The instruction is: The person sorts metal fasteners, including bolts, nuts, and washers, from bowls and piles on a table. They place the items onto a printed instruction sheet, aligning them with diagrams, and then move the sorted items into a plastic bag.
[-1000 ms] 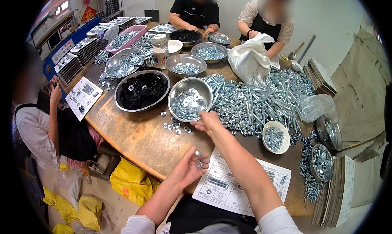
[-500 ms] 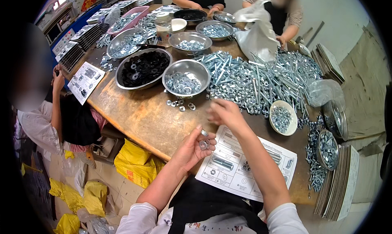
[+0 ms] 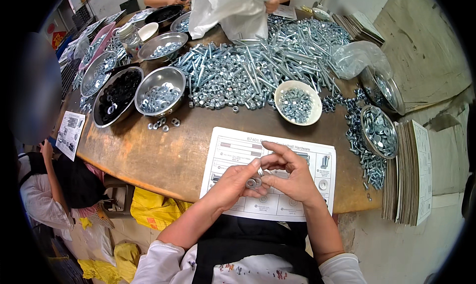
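Note:
My left hand (image 3: 230,186) is closed round several silver washers (image 3: 253,183); some lie flat on its fingers and a few stand on edge near the thumb. My right hand (image 3: 296,179) meets it from the right, thumb and bent fingers drawn in at the washers, index finger raised. What its fingertips pinch is hidden. Both hands are above a printed parts sheet (image 3: 229,150) with pictures of hardware, lying at the table's front edge. Beyond the sheet are a cream bowl of small nuts (image 3: 296,103) and a steel bowl of washers (image 3: 159,96).
A heap of bolts and nuts (image 3: 238,75) spreads across the wooden table (image 3: 148,157). Black washers fill another bowl (image 3: 119,94) at left. Stacked cardboard sheets (image 3: 409,175) and a steel bowl (image 3: 379,131) stand right. Across the table, a person's hand (image 3: 272,3) holds a white bag (image 3: 228,11).
My right hand has come back from beside the nut pile to my left hand. The view has swung right. Across the table, the white bag has been lifted.

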Tool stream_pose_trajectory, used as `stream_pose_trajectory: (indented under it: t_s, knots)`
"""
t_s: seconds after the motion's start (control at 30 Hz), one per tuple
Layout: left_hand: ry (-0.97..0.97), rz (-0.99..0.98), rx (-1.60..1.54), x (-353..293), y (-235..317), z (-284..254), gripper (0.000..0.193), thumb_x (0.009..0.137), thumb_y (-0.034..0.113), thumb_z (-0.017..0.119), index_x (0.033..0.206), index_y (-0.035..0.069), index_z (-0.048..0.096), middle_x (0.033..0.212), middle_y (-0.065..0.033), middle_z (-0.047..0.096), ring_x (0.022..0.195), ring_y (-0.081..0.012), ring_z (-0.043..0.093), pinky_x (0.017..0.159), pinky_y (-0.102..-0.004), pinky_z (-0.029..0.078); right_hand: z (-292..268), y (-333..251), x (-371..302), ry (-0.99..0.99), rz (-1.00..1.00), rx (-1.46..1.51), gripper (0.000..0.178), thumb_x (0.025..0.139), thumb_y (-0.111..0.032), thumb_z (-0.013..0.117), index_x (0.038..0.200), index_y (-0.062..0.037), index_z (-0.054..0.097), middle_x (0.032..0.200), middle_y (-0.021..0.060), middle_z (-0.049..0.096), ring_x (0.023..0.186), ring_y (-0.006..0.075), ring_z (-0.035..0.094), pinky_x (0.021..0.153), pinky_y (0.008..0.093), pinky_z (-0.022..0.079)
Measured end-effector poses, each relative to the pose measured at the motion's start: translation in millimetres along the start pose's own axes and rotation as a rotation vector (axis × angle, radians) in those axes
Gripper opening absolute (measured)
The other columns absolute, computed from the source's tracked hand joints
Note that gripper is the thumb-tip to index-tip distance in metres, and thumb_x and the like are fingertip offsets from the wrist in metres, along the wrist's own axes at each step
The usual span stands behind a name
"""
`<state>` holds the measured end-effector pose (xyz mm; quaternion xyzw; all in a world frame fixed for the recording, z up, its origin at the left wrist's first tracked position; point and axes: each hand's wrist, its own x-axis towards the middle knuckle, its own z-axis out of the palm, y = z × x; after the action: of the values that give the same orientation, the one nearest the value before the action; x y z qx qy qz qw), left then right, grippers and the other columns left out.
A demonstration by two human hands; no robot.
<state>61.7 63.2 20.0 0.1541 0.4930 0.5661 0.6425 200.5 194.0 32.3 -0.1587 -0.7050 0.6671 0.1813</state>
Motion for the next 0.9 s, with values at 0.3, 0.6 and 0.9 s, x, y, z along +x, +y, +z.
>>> stream_pose_trajectory:
  t_s: [0.3, 0.6, 0.9]
  knots:
    - [-0.14, -0.049, -0.269, 15, -16, 13, 0.068, 0.104, 0.058, 0.031, 0.139, 0.002, 0.046, 0.123, -0.0131, 0.062, 0.104, -0.0201, 0.065, 0.081, -0.0324, 0.058, -18, 9, -21, 0.174, -0.036, -0.111, 0.053, 0.078, 0.001, 0.072, 0.129, -0.0023, 0.058, 0.101, 0.0081, 0.072, 0.093, 0.0128, 0.067, 0.085, 0.0307, 0.054]
    - [-0.178, -0.075, -0.454, 16, -18, 26, 0.086, 0.103, 0.062, 0.033, 0.154, -0.005, 0.019, 0.149, -0.0153, 0.043, 0.134, -0.0234, 0.046, 0.111, -0.0387, 0.038, -5, -9, -35, 0.07, -0.498, -1.012, 0.051, 0.07, -0.008, 0.077, 0.118, -0.0051, 0.064, 0.094, 0.0094, 0.067, 0.092, 0.0272, 0.065, 0.08, 0.0398, 0.054]
    - [-0.253, -0.101, -0.498, 23, -33, 30, 0.067, 0.105, 0.053, 0.04, 0.143, -0.002, 0.04, 0.138, -0.0118, 0.052, 0.132, -0.0224, 0.048, 0.11, -0.0382, 0.04, -8, 3, -53, 0.152, -0.192, -0.598, 0.048, 0.071, 0.0, 0.077, 0.117, -0.003, 0.062, 0.099, 0.0087, 0.07, 0.093, 0.0191, 0.067, 0.081, 0.0361, 0.053]
